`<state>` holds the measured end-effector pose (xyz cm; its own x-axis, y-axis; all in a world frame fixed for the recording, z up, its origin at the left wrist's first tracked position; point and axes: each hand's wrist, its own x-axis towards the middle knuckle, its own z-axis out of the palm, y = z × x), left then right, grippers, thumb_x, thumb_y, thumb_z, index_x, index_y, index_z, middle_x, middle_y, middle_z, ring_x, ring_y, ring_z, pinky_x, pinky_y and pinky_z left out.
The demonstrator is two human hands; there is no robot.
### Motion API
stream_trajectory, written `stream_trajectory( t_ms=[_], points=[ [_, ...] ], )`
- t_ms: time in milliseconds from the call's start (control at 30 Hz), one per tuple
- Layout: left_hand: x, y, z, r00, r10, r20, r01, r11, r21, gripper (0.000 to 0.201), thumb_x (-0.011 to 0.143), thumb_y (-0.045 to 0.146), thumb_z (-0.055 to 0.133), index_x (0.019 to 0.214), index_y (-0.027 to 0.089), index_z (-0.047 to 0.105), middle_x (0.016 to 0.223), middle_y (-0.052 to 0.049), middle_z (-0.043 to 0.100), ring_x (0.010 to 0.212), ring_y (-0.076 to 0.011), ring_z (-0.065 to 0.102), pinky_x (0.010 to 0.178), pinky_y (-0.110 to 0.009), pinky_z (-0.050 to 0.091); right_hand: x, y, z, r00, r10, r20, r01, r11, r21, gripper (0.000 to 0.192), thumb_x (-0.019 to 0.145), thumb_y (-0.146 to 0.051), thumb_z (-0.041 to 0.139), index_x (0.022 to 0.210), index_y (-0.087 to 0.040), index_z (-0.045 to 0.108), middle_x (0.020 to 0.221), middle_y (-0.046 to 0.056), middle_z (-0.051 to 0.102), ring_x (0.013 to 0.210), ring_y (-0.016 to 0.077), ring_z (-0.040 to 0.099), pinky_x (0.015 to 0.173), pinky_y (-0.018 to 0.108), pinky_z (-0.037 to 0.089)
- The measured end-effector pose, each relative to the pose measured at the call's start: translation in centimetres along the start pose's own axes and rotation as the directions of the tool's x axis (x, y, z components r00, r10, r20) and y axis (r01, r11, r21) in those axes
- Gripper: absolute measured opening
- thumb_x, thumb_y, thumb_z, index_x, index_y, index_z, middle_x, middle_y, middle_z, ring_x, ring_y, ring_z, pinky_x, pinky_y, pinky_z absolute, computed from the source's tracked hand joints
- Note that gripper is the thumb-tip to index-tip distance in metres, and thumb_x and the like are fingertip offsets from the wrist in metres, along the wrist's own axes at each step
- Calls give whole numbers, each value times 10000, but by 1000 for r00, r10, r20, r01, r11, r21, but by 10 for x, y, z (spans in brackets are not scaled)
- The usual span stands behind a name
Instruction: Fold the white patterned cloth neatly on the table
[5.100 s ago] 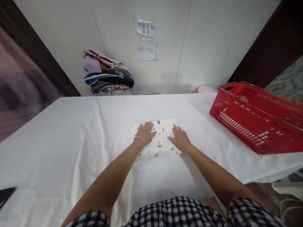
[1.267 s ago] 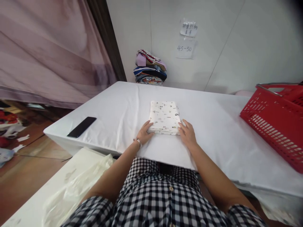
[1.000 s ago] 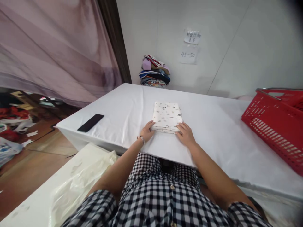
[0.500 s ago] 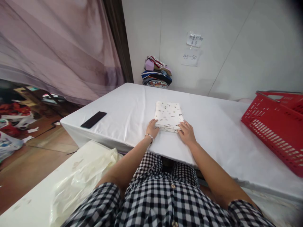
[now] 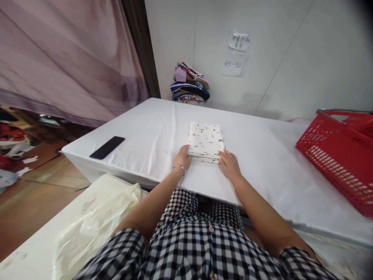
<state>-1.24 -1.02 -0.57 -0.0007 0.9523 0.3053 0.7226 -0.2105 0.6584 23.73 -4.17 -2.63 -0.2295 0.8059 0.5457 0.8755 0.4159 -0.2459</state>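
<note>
A neatly folded white cloth [image 5: 205,139] with a small scattered print lies on the white-covered table [image 5: 250,146] in front of me. Its near edge shows several stacked layers. My left hand [image 5: 183,157], with a bracelet at the wrist, grips the near left corner. At the near right corner my right hand [image 5: 229,162] has its fingers on the top and its thumb at the front edge. Parts of both hands' fingertips are hidden by the cloth.
A black phone-like slab [image 5: 107,147] lies on the table at left. The red basket [image 5: 340,159] stands at right. Folded fabrics [image 5: 190,83] are piled behind the table's far edge. A pale plastic bag [image 5: 96,225] rests on a white surface at lower left.
The view has shifted slightly. Both hands stay at the cloth's near corners; the left hand sits a little more along the side, and the near-edge layers look slightly more lifted apart.
</note>
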Motion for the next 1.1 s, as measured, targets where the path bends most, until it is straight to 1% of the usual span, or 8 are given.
stream_trajectory(
  t_ms=[167, 400, 500, 633, 800, 900, 967, 1100],
  points=[
    [0, -7, -6, 994, -110, 23, 110, 994, 0, 389, 752, 147, 461, 1129, 172, 555, 1098, -89, 620, 1025, -253, 569, 920, -386, 440, 0, -2, -1, 1000, -12, -4, 12, 1000, 6, 290, 916, -221, 353, 1098, -213, 579, 1154, 55, 626, 1196, 216, 468, 995, 461, 287],
    [0, -8, -9, 988, -153, 10, 152, 984, 91, 298, 728, 226, 534, 1014, 169, 593, 984, -105, 634, 908, -252, 591, 821, -364, 462, -1, -1, -6, 999, -8, -39, 10, 999, 37, 287, 912, -203, 350, 1092, -214, 572, 1073, 51, 658, 1174, 206, 494, 1005, 455, 280],
    [-1, -6, -8, 989, -144, 40, 140, 987, 83, 351, 741, 295, 558, 1078, 194, 566, 990, -90, 645, 913, -250, 596, 812, -360, 456, -2, 0, -6, 998, 19, -56, -15, 998, 60, 295, 908, -214, 346, 1095, -206, 574, 1078, 61, 655, 1176, 209, 492, 1002, 457, 281],
    [-5, -3, -7, 992, -118, 38, 116, 992, 39, 549, 712, 438, 612, 1188, 189, 504, 1090, -105, 623, 983, -268, 580, 860, -374, 431, 0, 0, -3, 996, 55, -73, -48, 994, 96, 299, 903, -224, 332, 1073, -193, 576, 1080, 68, 652, 1160, 213, 503, 977, 443, 316],
    [-6, 2, -8, 984, -170, 44, 171, 985, -22, 441, 772, 335, 528, 1194, 212, 502, 1019, -64, 648, 922, -234, 600, 852, -356, 424, 3, -1, -1, 992, 82, -99, -71, 991, 114, 294, 903, -237, 320, 1051, -202, 572, 1064, 70, 653, 1135, 203, 513, 965, 413, 340],
    [-5, 4, -10, 982, -186, 39, 188, 980, -60, 384, 803, 375, 485, 1156, 229, 526, 905, -35, 660, 831, -211, 610, 815, -333, 429, 3, 0, -1, 991, 87, -100, -76, 991, 109, 296, 901, -233, 319, 1056, -207, 569, 1071, 68, 649, 1140, 203, 507, 971, 419, 330],
    [-4, 5, -11, 979, -202, 37, 204, 977, -63, 366, 818, 400, 460, 1136, 236, 537, 834, -23, 655, 772, -202, 609, 781, -321, 433, 2, 0, -1, 993, 77, -89, -67, 992, 105, 297, 897, -222, 323, 1063, -203, 568, 1072, 66, 647, 1146, 206, 502, 974, 425, 323],
    [-3, 3, -12, 971, -232, 54, 234, 972, -35, 312, 794, 311, 467, 1084, 256, 568, 790, -13, 651, 729, -207, 600, 703, -305, 435, 1, 1, 0, 997, 56, -59, -51, 995, 85, 310, 894, -207, 323, 1089, -204, 564, 1087, 71, 639, 1158, 215, 493, 978, 438, 313]
  ],
)
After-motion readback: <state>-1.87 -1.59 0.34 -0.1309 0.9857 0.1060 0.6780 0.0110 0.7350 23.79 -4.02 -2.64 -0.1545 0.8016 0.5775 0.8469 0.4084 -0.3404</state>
